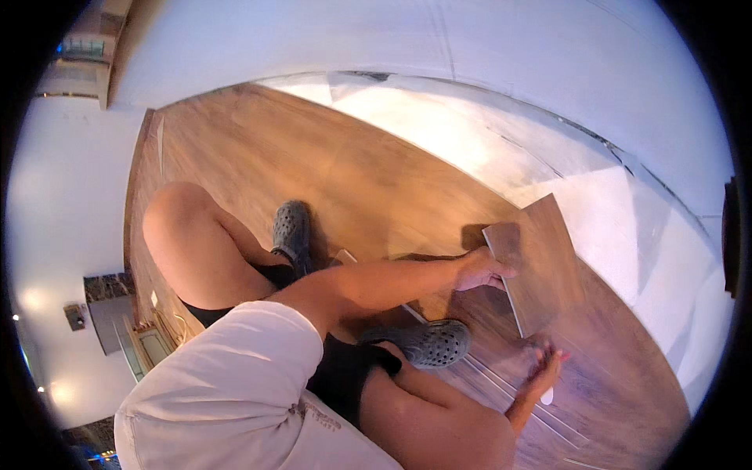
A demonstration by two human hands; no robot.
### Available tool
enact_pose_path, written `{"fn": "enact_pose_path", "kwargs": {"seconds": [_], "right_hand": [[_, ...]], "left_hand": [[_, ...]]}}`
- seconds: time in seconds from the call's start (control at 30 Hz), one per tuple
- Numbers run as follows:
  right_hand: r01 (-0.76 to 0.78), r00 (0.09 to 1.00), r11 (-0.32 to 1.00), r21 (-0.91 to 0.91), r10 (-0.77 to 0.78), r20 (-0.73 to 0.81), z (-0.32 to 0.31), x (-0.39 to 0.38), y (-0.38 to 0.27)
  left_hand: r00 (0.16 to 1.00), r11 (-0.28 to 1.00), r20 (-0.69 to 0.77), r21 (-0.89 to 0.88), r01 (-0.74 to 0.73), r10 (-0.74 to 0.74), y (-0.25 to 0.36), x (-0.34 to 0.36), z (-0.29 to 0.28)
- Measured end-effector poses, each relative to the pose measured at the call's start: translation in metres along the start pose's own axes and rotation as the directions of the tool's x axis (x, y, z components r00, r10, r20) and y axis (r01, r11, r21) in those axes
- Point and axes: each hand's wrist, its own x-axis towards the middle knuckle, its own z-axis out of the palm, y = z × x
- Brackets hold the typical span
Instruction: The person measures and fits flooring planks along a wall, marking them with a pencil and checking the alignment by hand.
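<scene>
My left hand (482, 270) grips a short wood-look floor plank (540, 266) by its left edge, with the thumb on its face. The plank is tilted up over the laid floor, close to the pale uncovered strip. Just below the plank's near corner is my right hand (544, 366), its fingers apart and somewhat blurred; it holds nothing that I can see. A small white object (547, 396) shows beside the right wrist, too little of it to name.
Brown wood-look flooring (345, 168) spreads around my dark clogs (435, 345). Beyond its edge lies a pale bare subfloor (423, 117) along the white wall (533, 47). Narrow strips (525, 388) lie beside my right foot. Framed panels (157, 341) stand at the left.
</scene>
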Motion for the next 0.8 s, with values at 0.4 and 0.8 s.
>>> {"fn": "enact_pose_path", "kwargs": {"seconds": [0.4,0.8], "right_hand": [[0.161,0.86,0.987,0.029,-0.154,0.486,0.164,-0.107,-0.132],[0.671,0.703,0.41,-0.617,-0.09,0.705,0.454,-0.077,-0.113]], "left_hand": [[0.872,0.843,0.408,0.538,0.011,-0.271,0.252,-0.161,-0.108],[0.943,0.899,-0.268,0.433,-0.064,0.197,0.299,-0.172,-0.298]]}}
